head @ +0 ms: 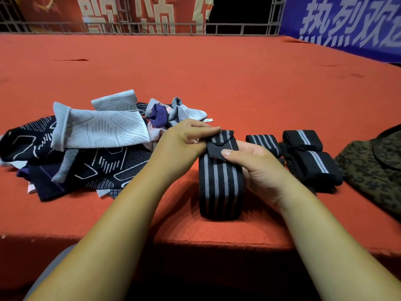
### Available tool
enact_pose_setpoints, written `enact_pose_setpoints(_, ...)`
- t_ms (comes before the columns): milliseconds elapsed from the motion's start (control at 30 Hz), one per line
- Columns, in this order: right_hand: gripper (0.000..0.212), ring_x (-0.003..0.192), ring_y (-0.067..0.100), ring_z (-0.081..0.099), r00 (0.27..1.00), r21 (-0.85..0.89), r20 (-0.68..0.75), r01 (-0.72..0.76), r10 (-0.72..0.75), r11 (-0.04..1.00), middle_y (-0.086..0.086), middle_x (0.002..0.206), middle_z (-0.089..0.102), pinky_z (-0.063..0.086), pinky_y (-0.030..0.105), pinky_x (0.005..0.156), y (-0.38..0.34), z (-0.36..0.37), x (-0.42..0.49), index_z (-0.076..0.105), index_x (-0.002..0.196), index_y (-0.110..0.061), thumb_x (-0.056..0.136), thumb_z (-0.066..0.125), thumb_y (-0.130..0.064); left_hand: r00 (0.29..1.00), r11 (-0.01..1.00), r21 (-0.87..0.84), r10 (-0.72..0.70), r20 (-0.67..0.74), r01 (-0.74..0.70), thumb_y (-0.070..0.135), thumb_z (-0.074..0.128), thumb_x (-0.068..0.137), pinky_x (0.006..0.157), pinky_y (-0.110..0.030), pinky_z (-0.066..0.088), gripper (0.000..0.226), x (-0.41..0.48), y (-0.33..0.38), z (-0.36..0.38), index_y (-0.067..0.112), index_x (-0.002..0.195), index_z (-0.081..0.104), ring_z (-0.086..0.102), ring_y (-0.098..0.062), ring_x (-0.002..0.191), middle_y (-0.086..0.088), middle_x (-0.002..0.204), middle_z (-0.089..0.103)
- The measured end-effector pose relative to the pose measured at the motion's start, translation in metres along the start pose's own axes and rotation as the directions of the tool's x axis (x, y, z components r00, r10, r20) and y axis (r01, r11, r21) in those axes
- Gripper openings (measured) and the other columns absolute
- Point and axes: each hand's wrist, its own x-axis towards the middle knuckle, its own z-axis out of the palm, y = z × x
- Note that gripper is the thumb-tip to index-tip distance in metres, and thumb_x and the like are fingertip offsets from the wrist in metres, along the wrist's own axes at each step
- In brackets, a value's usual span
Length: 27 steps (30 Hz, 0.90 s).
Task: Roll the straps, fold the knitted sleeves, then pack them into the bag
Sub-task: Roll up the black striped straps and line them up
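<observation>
A black strap with grey stripes [220, 187] is wound into a thick roll near the front edge of the red surface. My left hand [184, 140] pinches the strap's loose black end tab at the top of the roll. My right hand [258, 168] grips the roll from its right side, thumb pressed on the tab. Further right lie rolled straps: a small striped one [263, 143] and two black ones with a single grey stripe [312, 161]. A heap of knitted sleeves [91, 144], light grey, black-patterned and purple, lies at the left. A leopard-print bag [375, 170] sits at the right edge.
The red felt-covered table [217, 72] stretches far back to a metal railing [173, 27]. Red and blue banners hang behind it. The table's front edge [195, 240] runs just under my forearms.
</observation>
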Motion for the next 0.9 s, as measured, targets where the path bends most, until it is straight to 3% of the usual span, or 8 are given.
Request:
enact_pose_setpoints(133, 0.032, 0.123, 0.037, 0.069, 0.999, -0.041, 0.038, 0.038, -0.036, 0.998, 0.023, 0.133, 0.073, 0.049, 0.054, 0.112, 0.0006, 0.0012, -0.0008, 0.069, 0.137, -0.005, 0.106, 0.061, -0.008, 0.997, 0.990, -0.115, -0.080, -0.012, 0.078, -0.009, 0.063, 0.091, 0.103, -0.025, 0.054, 0.051, -0.0005, 0.0033, 0.0005, 0.028, 0.119, 0.083, 0.067, -0.002, 0.114, 0.014, 0.124, 0.073)
enact_pose_setpoints(267, 0.034, 0.119, 0.034, 0.071, 0.996, -0.056, 0.064, 0.073, -0.069, 0.996, 0.022, 0.133, 0.073, 0.054, 0.049, 0.106, 0.0004, 0.0025, -0.0013, 0.067, 0.139, -0.005, 0.105, 0.062, -0.002, 0.986, 0.960, -0.233, -0.167, -0.016, 0.158, -0.011, 0.060, 0.089, 0.102, -0.026, 0.057, 0.052, -0.0022, 0.0068, 0.0025, 0.026, 0.116, 0.084, 0.069, -0.001, 0.115, 0.014, 0.119, 0.079)
enact_pose_setpoints(367, 0.036, 0.118, 0.029, 0.072, 0.994, -0.091, 0.050, 0.100, -0.095, 0.991, 0.018, 0.133, 0.074, 0.057, 0.041, 0.099, 0.0019, 0.0030, -0.0014, 0.065, 0.140, -0.005, 0.105, 0.062, 0.002, 0.970, 0.883, -0.409, -0.238, 0.037, 0.232, -0.012, 0.051, 0.091, 0.103, -0.031, 0.056, 0.050, -0.0005, 0.0066, 0.0043, 0.017, 0.116, 0.084, 0.072, -0.013, 0.122, 0.000, 0.122, 0.080)
enact_pose_setpoints(467, 0.036, 0.120, 0.026, 0.072, 0.993, -0.162, 0.021, 0.116, -0.114, 0.980, 0.012, 0.131, 0.076, 0.056, 0.044, 0.102, 0.0039, 0.0025, 0.0001, 0.064, 0.140, -0.010, 0.105, 0.063, 0.001, 0.953, 0.766, -0.571, -0.281, 0.114, 0.294, -0.010, 0.046, 0.095, 0.096, -0.031, 0.058, 0.045, 0.0008, 0.0069, 0.0042, 0.006, 0.119, 0.080, 0.072, -0.022, 0.123, -0.012, 0.129, 0.076)
enact_pose_setpoints(567, 0.038, 0.124, 0.028, 0.072, 0.995, -0.211, 0.014, 0.097, -0.096, 0.973, 0.009, 0.130, 0.076, 0.055, 0.051, 0.109, 0.0037, 0.0022, -0.0009, 0.063, 0.140, -0.016, 0.105, 0.065, -0.002, 0.966, 0.804, -0.539, -0.245, 0.086, 0.252, -0.001, 0.065, 0.098, 0.100, -0.036, 0.059, 0.035, -0.0009, 0.0062, 0.0043, 0.018, 0.124, 0.079, 0.074, -0.028, 0.118, -0.017, 0.120, 0.077)
enact_pose_setpoints(700, 0.031, 0.116, 0.031, 0.076, 0.999, -0.212, -0.031, 0.031, -0.039, 0.977, 0.010, 0.122, 0.080, 0.055, 0.058, 0.110, 0.0044, 0.0024, 0.0003, 0.066, 0.135, -0.015, 0.105, 0.068, -0.009, 0.963, 0.794, -0.571, -0.269, -0.017, 0.212, -0.002, 0.076, 0.094, 0.084, -0.025, 0.057, 0.043, -0.0006, 0.0077, 0.0061, 0.013, 0.134, 0.069, 0.077, -0.012, 0.097, 0.002, 0.097, 0.081)
enact_pose_setpoints(833, 0.026, 0.111, 0.031, 0.078, 0.993, -0.223, -0.108, 0.021, -0.046, 0.974, 0.009, 0.117, 0.082, 0.054, 0.062, 0.110, 0.0077, -0.0030, 0.0037, 0.073, 0.129, -0.018, 0.103, 0.072, -0.018, 0.964, 0.787, -0.567, -0.263, 0.046, 0.242, 0.002, 0.076, 0.095, 0.099, -0.040, 0.060, 0.036, -0.0008, 0.0098, 0.0056, 0.006, 0.130, 0.070, 0.076, -0.023, 0.112, -0.010, 0.115, 0.081)
enact_pose_setpoints(900, 0.026, 0.112, 0.033, 0.078, 0.989, -0.207, -0.130, 0.047, -0.075, 0.977, 0.011, 0.117, 0.081, 0.054, 0.062, 0.110, 0.0080, -0.0055, 0.0050, 0.074, 0.129, -0.021, 0.103, 0.072, -0.017, 0.956, 0.834, -0.468, -0.258, 0.138, 0.293, 0.002, 0.075, 0.096, 0.095, -0.042, 0.060, 0.032, -0.0033, 0.0068, 0.0042, 0.009, 0.127, 0.072, 0.076, -0.021, 0.109, -0.008, 0.114, 0.081)
